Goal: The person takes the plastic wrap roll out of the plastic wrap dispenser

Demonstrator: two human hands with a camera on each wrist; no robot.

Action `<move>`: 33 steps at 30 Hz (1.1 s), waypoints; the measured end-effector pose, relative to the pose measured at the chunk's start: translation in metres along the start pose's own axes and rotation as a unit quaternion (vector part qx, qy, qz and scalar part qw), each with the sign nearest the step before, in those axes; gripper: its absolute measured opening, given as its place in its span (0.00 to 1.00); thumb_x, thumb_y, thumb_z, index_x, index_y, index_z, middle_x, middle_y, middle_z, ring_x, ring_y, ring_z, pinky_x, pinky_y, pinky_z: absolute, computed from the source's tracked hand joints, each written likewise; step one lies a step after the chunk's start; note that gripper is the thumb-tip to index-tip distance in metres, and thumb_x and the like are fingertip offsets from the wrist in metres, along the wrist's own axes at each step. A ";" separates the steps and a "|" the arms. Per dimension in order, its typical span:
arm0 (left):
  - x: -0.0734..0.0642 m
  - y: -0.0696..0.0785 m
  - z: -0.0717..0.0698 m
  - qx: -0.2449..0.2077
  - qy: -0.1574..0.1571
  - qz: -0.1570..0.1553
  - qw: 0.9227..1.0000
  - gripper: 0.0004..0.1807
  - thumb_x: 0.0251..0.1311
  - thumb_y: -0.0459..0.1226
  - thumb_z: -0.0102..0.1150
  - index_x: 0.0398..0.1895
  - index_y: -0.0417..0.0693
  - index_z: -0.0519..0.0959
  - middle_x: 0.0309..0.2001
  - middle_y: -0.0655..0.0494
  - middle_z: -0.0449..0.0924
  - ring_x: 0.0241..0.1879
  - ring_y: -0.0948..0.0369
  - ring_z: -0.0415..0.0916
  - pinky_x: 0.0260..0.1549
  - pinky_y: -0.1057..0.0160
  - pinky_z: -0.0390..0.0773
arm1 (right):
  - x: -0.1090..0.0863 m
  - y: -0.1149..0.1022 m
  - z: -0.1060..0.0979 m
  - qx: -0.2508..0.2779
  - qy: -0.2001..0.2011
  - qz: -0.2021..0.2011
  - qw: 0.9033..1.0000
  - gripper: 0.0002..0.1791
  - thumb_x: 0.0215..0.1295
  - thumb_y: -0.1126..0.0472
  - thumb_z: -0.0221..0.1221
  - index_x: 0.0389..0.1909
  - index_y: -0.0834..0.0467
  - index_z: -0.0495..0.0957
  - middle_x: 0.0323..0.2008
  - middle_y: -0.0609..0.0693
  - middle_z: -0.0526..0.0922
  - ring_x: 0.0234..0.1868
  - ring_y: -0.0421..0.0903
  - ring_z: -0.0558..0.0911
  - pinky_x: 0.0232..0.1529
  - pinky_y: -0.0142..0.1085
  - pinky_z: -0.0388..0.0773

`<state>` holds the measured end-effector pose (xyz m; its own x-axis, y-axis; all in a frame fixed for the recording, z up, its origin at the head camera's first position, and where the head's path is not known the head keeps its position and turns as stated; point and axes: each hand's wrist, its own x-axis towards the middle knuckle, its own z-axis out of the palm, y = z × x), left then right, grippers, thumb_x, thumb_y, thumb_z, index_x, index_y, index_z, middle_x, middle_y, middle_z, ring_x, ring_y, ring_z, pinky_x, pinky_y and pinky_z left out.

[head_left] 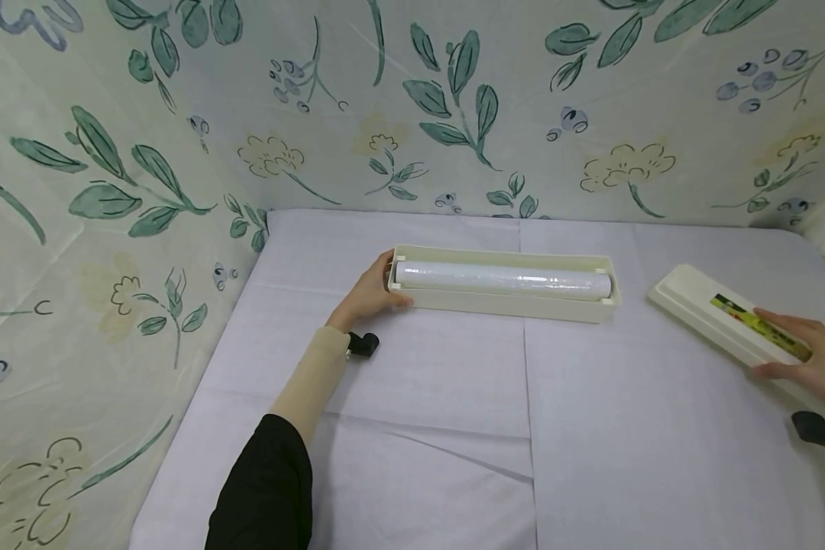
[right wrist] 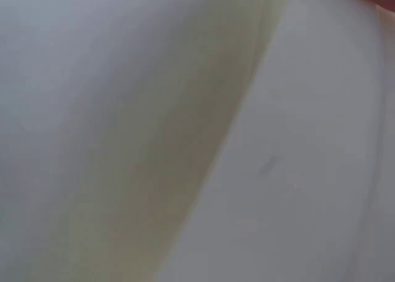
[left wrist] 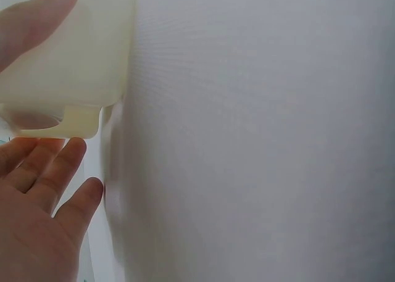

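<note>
A long cream plastic-wrap dispenser box (head_left: 502, 304) lies near the far edge of the table with its top off. Inside it a shiny roll of plastic wrap (head_left: 502, 279) stretches almost end to end. My left hand (head_left: 371, 294) grips the box's left end, the thumb along the near side and the fingers around the end, as the left wrist view also shows. At the right, my right hand (head_left: 814, 355) holds the matching cream lid (head_left: 701, 305) across its top, over a yellow-green label (head_left: 759, 327). The lid is slanted and apart from the box. It fills much of the right wrist view, blurred.
A white cloth with fold creases covers the table (head_left: 440, 458). Behind and to the left hangs a curtain (head_left: 357, 99) with leaves and flowers, close to the table's far edge. Small black wrist cameras (head_left: 364, 344) sit at both wrists.
</note>
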<state>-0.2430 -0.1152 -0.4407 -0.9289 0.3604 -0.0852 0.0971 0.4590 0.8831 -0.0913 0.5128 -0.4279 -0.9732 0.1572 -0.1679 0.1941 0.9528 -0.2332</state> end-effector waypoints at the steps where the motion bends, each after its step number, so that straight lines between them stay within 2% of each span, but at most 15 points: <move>1: 0.000 0.000 0.000 0.000 0.000 0.000 1.000 0.56 0.44 0.34 0.75 0.75 0.48 0.49 0.70 0.49 0.58 0.68 0.52 0.57 0.65 0.50 0.55 | 0.000 0.000 0.001 0.003 0.000 0.000 1.000 0.62 0.51 0.42 0.69 0.75 0.56 0.37 0.69 0.73 0.38 0.66 0.77 0.40 0.56 0.73 0.41; 6: -0.001 0.000 0.000 -0.002 -0.002 0.003 1.000 0.56 0.44 0.34 0.75 0.75 0.47 0.48 0.70 0.49 0.58 0.68 0.52 0.56 0.65 0.50 0.55 | 0.000 0.002 0.005 0.020 0.000 0.003 1.000 0.62 0.50 0.42 0.69 0.75 0.57 0.38 0.69 0.74 0.38 0.66 0.76 0.38 0.58 0.72 0.38; 16: 0.000 0.001 0.001 -0.006 -0.002 0.007 1.000 0.56 0.45 0.33 0.75 0.74 0.47 0.48 0.70 0.49 0.58 0.67 0.52 0.57 0.65 0.50 0.55 | 0.000 0.004 0.010 0.023 0.003 0.004 1.000 0.60 0.52 0.45 0.69 0.75 0.58 0.39 0.69 0.74 0.37 0.65 0.78 0.39 0.56 0.74 0.41; 24: -0.001 0.000 0.000 -0.016 -0.003 0.012 1.000 0.56 0.45 0.34 0.75 0.74 0.47 0.49 0.69 0.49 0.58 0.67 0.52 0.57 0.65 0.50 0.57 | -0.005 -0.007 0.006 0.004 -0.001 -0.002 1.000 0.63 0.49 0.46 0.71 0.74 0.58 0.38 0.68 0.75 0.36 0.62 0.82 0.45 0.47 0.76 0.55; 33: -0.001 0.000 0.000 -0.016 -0.004 0.010 1.000 0.56 0.45 0.33 0.74 0.74 0.47 0.49 0.69 0.50 0.58 0.67 0.52 0.57 0.65 0.50 0.57 | -0.003 -0.003 0.007 0.006 -0.004 -0.018 1.000 0.62 0.52 0.40 0.67 0.74 0.59 0.37 0.68 0.76 0.36 0.61 0.82 0.46 0.44 0.76 0.56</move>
<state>-0.2424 -0.1158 -0.4410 -0.9241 0.3755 -0.0704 0.1040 0.4248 0.8993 -0.0880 0.5079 -0.4339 -0.9786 0.1204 -0.1670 0.1602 0.9548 -0.2505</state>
